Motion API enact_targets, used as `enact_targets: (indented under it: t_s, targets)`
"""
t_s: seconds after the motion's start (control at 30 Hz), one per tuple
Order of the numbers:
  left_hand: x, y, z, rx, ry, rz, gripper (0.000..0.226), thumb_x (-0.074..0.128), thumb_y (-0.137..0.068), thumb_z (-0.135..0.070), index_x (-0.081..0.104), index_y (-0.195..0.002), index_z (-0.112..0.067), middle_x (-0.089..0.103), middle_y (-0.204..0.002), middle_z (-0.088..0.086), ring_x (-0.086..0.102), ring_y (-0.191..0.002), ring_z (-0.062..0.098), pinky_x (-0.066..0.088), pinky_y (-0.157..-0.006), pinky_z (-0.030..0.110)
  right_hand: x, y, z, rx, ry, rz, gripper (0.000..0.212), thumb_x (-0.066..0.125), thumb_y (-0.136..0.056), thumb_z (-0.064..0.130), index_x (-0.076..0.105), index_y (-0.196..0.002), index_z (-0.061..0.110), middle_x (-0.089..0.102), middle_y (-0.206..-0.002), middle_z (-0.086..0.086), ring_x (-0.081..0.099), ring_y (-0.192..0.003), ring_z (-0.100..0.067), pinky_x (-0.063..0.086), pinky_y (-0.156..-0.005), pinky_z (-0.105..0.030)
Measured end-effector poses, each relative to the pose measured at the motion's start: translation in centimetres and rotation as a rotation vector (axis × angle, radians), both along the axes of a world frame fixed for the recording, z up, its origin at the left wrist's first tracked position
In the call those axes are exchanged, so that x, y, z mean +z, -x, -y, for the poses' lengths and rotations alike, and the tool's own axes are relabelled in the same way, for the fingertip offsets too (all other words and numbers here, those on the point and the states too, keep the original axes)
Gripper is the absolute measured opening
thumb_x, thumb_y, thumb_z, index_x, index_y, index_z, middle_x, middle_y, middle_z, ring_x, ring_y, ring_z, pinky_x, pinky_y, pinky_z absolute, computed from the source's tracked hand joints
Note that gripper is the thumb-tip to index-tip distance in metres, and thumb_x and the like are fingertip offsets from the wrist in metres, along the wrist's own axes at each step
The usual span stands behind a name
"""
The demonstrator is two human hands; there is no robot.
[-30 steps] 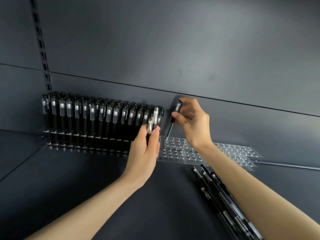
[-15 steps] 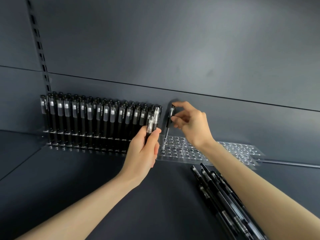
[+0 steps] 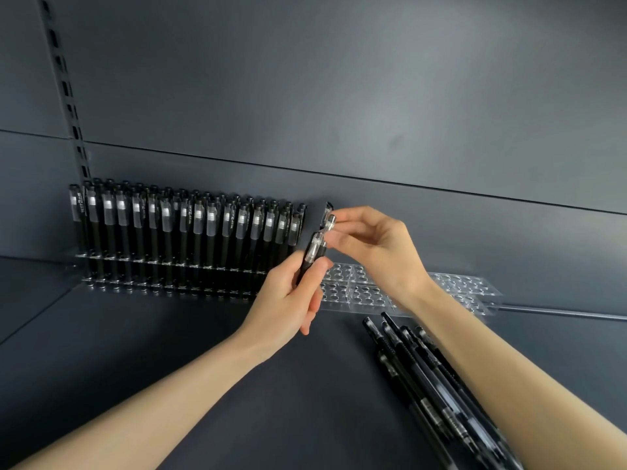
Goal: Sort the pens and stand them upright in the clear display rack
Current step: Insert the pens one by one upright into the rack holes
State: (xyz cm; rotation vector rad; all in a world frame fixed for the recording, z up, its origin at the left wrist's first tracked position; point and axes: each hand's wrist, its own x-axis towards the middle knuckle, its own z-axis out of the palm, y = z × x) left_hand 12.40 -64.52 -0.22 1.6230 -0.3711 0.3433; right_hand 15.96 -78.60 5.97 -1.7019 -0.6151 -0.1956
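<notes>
The clear display rack [image 3: 373, 295] lay along the back edge of the shelf [image 3: 163, 361], against the dark back panel [image 3: 339, 96]. Its left stretch was packed with standing pens [image 3: 190, 232], black barrels upright with frosted caps on top, while its right stretch showed bare holes. Over the boundary between the two stretches, the left hand [image 3: 288, 300] gripped a bundle of pens [image 3: 314, 254] by the lower barrels, fingers curled round them and the thumb laid alongside, caps pointing up and tilted slightly right. The right hand [image 3: 376, 252] reached in from the right, its thumb and forefinger pinching the clear cap of the uppermost pen [image 3: 329, 221] in that bundle, the other fingers loosely bent behind. A dark pen top [image 3: 327, 209] showed just behind those fingertips; whether it stood in the rack could not be told. Near the front right corner of the shelf, loose pens [image 3: 424, 378] lay flat in a heap, partly under the right forearm. A slotted upright [image 3: 64, 86] ran up the panel at the left.
</notes>
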Motion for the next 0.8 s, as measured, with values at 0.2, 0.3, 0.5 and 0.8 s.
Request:
enact_targets:
  t_s: [0.2, 0.3, 0.5, 0.8]
  targets:
    - [-0.6, -0.4, -0.4, 0.067, -0.015, -0.091, 0.029, 0.044, -0.096, -0.038, 0.059, -0.093, -0.013, 0.054, -0.068, -0.001, 0.055, -0.06, 0.007, 0.057, -0.056, 0.032, 0.7, -0.2, 0.1, -0.099, -0.14, 0.064, 0.014, 0.064, -0.086, -0.001, 0.063, -0.094, 0.011, 0.067, -0.073, 0.0, 0.064, -0.065, -0.007, 0.056, -0.073, -0.027]
    - [-0.5, -0.6, -0.7, 0.216, -0.076, -0.021, 0.037, 0.04, -0.097, -0.042, 0.055, -0.094, -0.008, 0.046, -0.066, -0.001, 0.045, -0.057, 0.008, 0.048, -0.049, 0.023, 1.5, -1.1, 0.8, -0.237, -0.251, 0.129, 0.018, 0.062, -0.087, -0.002, 0.06, -0.091, 0.015, 0.061, -0.071, 0.002, 0.061, -0.066, -0.008, 0.057, -0.065, -0.026]
    - [-0.4, -0.3, -0.5, 0.22, -0.091, 0.041, 0.041, 0.038, -0.097, -0.042, 0.048, -0.092, -0.004, 0.031, -0.058, -0.002, 0.027, -0.052, 0.011, 0.026, -0.044, 0.022, 1.2, -2.7, 0.3, -0.393, -0.131, 0.264, 0.021, 0.068, -0.086, 0.008, 0.06, -0.095, 0.026, 0.059, -0.074, 0.005, 0.057, -0.071, -0.014, 0.056, -0.075, -0.046]
    - [-0.1, 0.0, -0.5, 0.139, -0.067, 0.052, 0.033, 0.039, -0.1, -0.031, 0.032, -0.071, -0.016, 0.029, -0.053, -0.009, 0.024, -0.048, 0.008, 0.023, -0.044, 0.021, 0.7, -4.4, -0.3, -0.439, -0.065, 0.375, 0.021, 0.069, -0.086, 0.014, 0.058, -0.094, 0.03, 0.059, -0.074, 0.013, 0.061, -0.072, -0.013, 0.05, -0.071, -0.029]
